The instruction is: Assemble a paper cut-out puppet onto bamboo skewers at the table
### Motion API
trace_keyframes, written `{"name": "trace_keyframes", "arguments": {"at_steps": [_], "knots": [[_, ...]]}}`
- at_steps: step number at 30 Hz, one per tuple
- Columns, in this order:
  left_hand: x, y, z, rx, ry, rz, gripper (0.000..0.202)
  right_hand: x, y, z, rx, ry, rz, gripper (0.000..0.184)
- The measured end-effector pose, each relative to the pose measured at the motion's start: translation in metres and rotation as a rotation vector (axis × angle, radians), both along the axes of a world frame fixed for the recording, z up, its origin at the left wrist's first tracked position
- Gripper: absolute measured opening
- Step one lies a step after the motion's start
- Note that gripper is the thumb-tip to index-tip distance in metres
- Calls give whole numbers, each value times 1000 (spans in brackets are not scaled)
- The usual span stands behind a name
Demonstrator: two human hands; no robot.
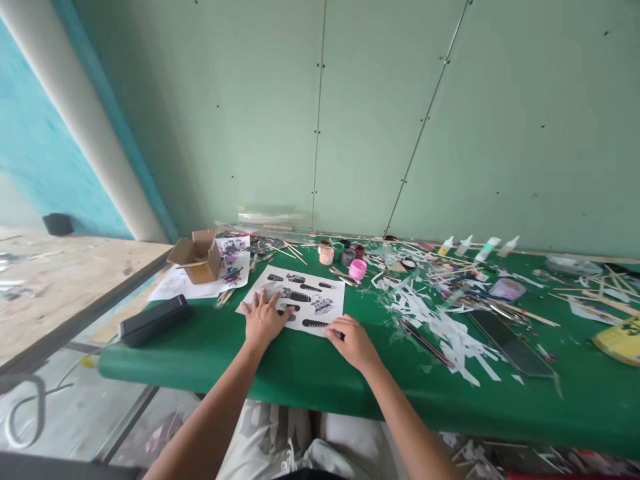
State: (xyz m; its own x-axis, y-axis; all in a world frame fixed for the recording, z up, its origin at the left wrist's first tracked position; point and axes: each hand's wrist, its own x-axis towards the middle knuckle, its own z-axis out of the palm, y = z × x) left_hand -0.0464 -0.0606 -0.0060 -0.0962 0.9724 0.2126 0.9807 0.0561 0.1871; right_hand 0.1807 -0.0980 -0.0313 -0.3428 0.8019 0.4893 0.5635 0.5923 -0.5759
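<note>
A white printed sheet (300,293) with black and grey shapes lies on the green table (300,373). My left hand (263,319) lies flat on the sheet's near left corner, fingers spread. My right hand (350,340) rests at the sheet's near right edge with its fingers curled; a small dark thing shows at the fingertips, too small to name.
An open cardboard box (197,255) and more printed papers (220,273) sit at the left, a black case (153,320) near the table's corner. Small paint pots (345,253) stand behind the sheet. Paper scraps (440,327), sticks, glue bottles (480,248) and a dark phone (510,343) crowd the right.
</note>
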Motion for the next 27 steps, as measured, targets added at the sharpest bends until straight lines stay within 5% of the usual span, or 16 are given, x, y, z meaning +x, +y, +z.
{"name": "trace_keyframes", "arguments": {"at_steps": [3, 5, 8, 11, 14, 23, 27], "knots": [[-1, 1, 0, 19, -22, -17, 58, 0, -2, 2, -11, -38, -38, 28], [-3, 1, -1, 78, -42, -56, 53, -1, -3, 2, 8, -105, -57, 11], [-7, 0, -1, 141, -88, -299, 44, -3, -4, 0, 75, -188, -120, 24], [-8, -3, 0, 101, -103, -586, 37, -4, -1, -4, 123, -238, -164, 17], [-6, -5, 4, 53, -74, -728, 38, -3, 0, -7, 217, -238, -195, 20], [-5, 0, 3, 73, -82, -712, 42, -8, -14, 4, 392, -142, -291, 33], [-5, 2, 1, 85, -78, -689, 42, 35, -22, 7, 431, -119, -409, 28]]}}
